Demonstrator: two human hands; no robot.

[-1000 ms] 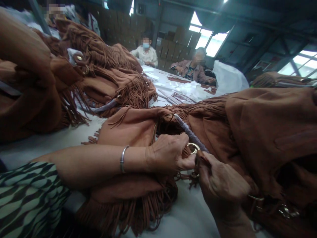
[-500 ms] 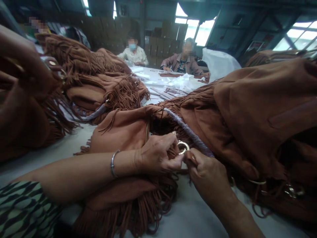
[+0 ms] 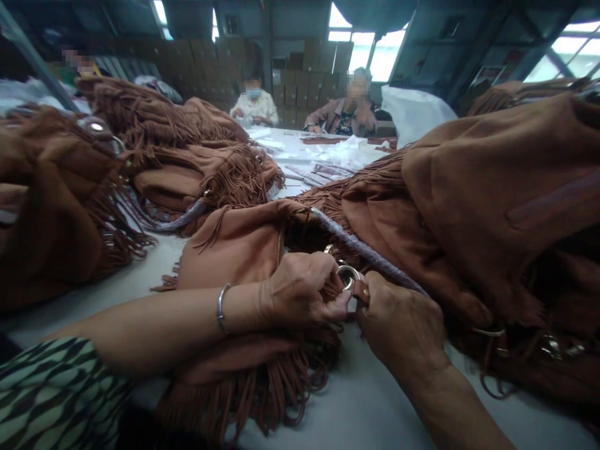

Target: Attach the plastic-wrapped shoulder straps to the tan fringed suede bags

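A brown suede bag (image 3: 234, 250) with fringe and a zip lies on the pale table beneath my left forearm. My left hand (image 3: 304, 289), a silver bangle at its wrist, pinches brown strands at the left side of a metal ring (image 3: 347, 275). On the ring's right, my right hand (image 3: 400, 315) is closed on a brown leather tab (image 3: 360, 291) with a small stud, which is looped at the ring. A strap in purplish wrapping (image 3: 356, 244) runs from the bag's top down behind my right hand. The fingertips are partly hidden.
Fringed brown bags are heaped at the left (image 3: 51, 206), at the back left (image 3: 201, 169) and at the right (image 3: 492, 187). Beyond them, two people sit at the white table (image 3: 290, 147) with white wrapping on it. Another person is at the far left.
The brown arm-like shape at the upper left has gone from view. My right hand has turned slightly, and the tab now lies flatter beside the ring. Both hands keep their grips.
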